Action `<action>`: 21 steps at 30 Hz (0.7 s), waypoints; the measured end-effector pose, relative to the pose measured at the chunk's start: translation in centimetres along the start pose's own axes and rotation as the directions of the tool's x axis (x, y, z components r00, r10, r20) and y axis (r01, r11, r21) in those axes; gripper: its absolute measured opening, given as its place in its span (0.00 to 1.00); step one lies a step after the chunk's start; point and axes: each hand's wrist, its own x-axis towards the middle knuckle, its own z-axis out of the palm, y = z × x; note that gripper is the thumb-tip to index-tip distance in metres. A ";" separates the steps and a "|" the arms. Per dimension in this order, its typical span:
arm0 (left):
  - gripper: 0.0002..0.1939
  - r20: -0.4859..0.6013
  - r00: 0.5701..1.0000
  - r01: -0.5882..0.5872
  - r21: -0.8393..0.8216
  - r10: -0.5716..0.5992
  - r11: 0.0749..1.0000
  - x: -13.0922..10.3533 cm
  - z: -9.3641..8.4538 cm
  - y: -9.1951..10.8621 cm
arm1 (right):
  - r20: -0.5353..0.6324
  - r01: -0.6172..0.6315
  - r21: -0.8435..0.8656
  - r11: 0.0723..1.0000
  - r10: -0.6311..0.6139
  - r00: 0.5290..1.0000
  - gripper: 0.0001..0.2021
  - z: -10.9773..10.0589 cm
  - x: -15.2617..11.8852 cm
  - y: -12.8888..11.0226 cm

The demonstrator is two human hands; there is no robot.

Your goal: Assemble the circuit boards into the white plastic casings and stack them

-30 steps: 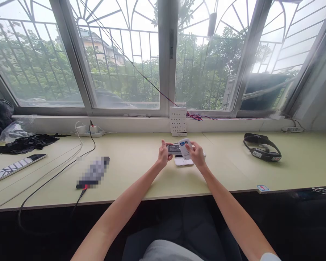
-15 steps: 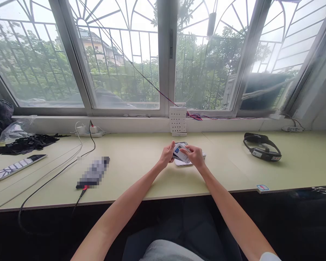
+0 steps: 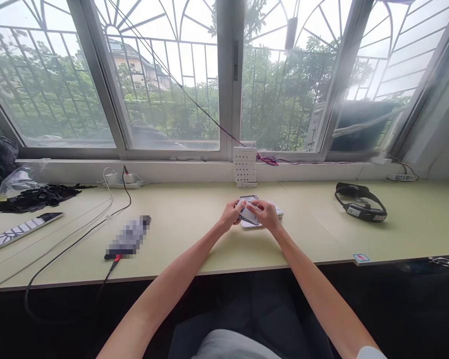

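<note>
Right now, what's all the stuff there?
Gadget: maybe 1, whitish, both hands
Items: count unclear, white, beneath hands
Headband: 1, black, right
Phone: 1, silver edge, far left
Blurred device: 1, greyish, left
Straps: pile, black, far left
Plastic bag: 1, clear, behind straps
Holed panel: 1, white, back centre
Power strips: seemingly 2, white, back
Cables: several, mixed, left, back
Desk: 1, pale yellow, below
Window: 1, grey frame, behind
Trees: several, green, outside
Left hand: 1, bare, centre
Right hand: 1, bare, centre

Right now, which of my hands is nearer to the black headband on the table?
Right. Your right hand holds the white device, well to the left of the black headband; your left hand, at the device's left side, is farther from the headband.
</note>
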 end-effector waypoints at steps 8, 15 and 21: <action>0.12 -0.097 0.990 0.094 -0.100 -0.103 0.991 0.3 -0.4 0.3 | -0.007 0.100 0.000 0.995 -0.100 0.995 0.24 0.1 0.1 0.4; 0.13 -0.110 0.984 0.110 -0.220 -0.137 0.969 0.2 -0.5 0.8 | 0.018 0.123 0.028 0.992 -0.123 0.992 0.29 0.4 0.2 0.9; 0.13 -0.091 0.986 0.108 -0.268 -0.137 0.957 0.4 -0.7 0.5 | 0.088 0.139 0.053 0.989 -0.143 0.986 0.29 0.5 0.2 0.7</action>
